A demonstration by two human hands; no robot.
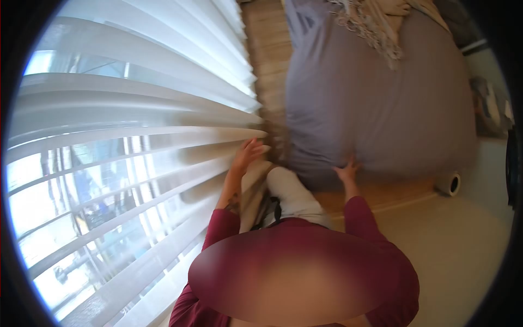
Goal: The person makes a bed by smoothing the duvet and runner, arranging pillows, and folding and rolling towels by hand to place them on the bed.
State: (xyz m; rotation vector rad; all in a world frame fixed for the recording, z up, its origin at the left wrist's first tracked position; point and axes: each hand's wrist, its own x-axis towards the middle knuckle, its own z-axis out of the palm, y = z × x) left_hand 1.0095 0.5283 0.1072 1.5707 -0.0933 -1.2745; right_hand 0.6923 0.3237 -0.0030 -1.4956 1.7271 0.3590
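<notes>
A bed with a grey sheet [381, 109] fills the upper right. My right hand [347, 169] touches the sheet at the near edge of the bed, its fingers spread. Beside the sheer white curtain [201, 147], my left hand [248, 155] is held up with its fingers loosely extended. It appears to hold nothing, though whether it touches the curtain I cannot tell. Both arms are in maroon sleeves, and a leg in light trousers shows between them.
A tan fringed throw blanket [376, 24] lies on the far end of the bed. Wooden floor [267, 54] runs between the curtain and the bed. A white cylinder [451, 184] with a dark opening is by the bed's near right corner, next to a pale wall [436, 245].
</notes>
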